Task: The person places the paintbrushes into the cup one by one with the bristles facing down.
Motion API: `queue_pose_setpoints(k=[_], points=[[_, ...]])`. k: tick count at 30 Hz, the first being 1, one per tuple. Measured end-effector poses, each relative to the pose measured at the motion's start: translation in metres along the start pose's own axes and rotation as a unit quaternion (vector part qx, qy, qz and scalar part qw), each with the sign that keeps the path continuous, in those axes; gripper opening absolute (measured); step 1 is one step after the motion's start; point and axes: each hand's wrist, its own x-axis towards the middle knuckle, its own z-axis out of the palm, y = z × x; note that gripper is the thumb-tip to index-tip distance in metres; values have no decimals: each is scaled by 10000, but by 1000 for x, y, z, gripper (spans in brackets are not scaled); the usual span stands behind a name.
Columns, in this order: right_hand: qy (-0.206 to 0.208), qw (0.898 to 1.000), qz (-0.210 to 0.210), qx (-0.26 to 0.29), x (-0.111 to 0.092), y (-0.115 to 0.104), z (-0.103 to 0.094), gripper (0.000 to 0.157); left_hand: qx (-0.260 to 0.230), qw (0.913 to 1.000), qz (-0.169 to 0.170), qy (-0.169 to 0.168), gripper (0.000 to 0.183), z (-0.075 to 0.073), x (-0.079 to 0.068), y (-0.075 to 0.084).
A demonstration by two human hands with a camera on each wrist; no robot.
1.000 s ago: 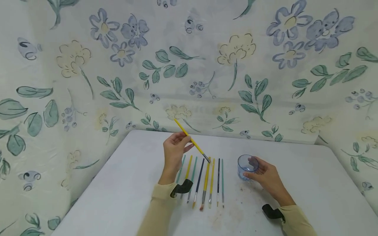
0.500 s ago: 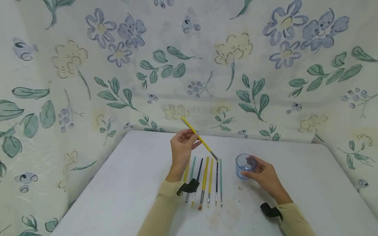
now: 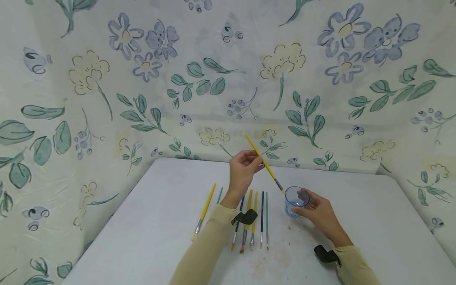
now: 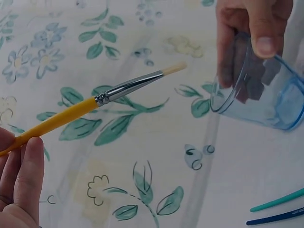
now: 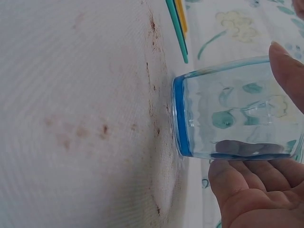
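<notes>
My left hand pinches a yellow paintbrush by its handle, raised over the table. Its pale bristles point down and right, right by the rim of a clear blue-tinted glass. Thumb and fingers of my right hand hold that glass upright from its right side. In the right wrist view the thick blue base of the glass is close at the tabletop, and no brush shows inside it. Several paintbrushes lie in a row under my left forearm, which hides part of them.
On the white table, a wide yellow brush lies left of my forearm. A dark brush and a teal brush lie at the row's right end. Reddish-brown stains mark the tabletop nearby. Floral cloth hangs behind the table.
My left hand has carried the yellow paintbrush rightward across the row, up to the glass rim. The wide yellow brush at left has come into view. My right hand and the glass stay put.
</notes>
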Motion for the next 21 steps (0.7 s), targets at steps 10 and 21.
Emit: queue_pose_setpoints(k=[10,21], points=[[24,10000,-15,-58,0,2,1,95,470,9979,-121,-427,21,15,2,-11],[44,10000,-36,-3,0,-2,0,92,1062,9908,-98,-833,20,28,-2,-29]])
